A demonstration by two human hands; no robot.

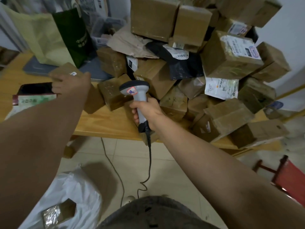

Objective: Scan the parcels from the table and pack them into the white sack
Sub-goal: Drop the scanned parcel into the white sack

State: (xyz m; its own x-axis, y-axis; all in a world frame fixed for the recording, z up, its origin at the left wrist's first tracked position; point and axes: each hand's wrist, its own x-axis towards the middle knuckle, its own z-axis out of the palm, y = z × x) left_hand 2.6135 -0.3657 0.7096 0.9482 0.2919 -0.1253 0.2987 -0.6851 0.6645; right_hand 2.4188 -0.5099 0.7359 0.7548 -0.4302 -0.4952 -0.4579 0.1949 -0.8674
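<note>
The left hand (74,83) held a small brown parcel (64,71) over the far left of the wooden table (107,121), at about ten o'clock from the scanner (134,90). Its fingers were curled round the box's near edge, though blur hid how the thumb lay. A small white label (73,73) faced up on the parcel's top. The right hand (146,111) was wrapped round the scanner's grey handle, every finger closed on it. The head was aimed off toward ten o'clock, roughly at the held box.

The pile of parcels (214,71) filled the table from one to four o'clock of the scanner. The white sack (77,187) lay on the floor at seven o'clock, with a taped parcel (57,212) already in its mouth.

Judged by the one-handed hold, the small parcel was probably light. It looked like stiff cardboard under glossy tape, so likely a little slippery but not delicate. The safest grip seemed to be across two opposite side faces, leaving the label uncovered for the scanner. The sack looked soft and limp, so its opening might fold shut when a box was lowered in
</note>
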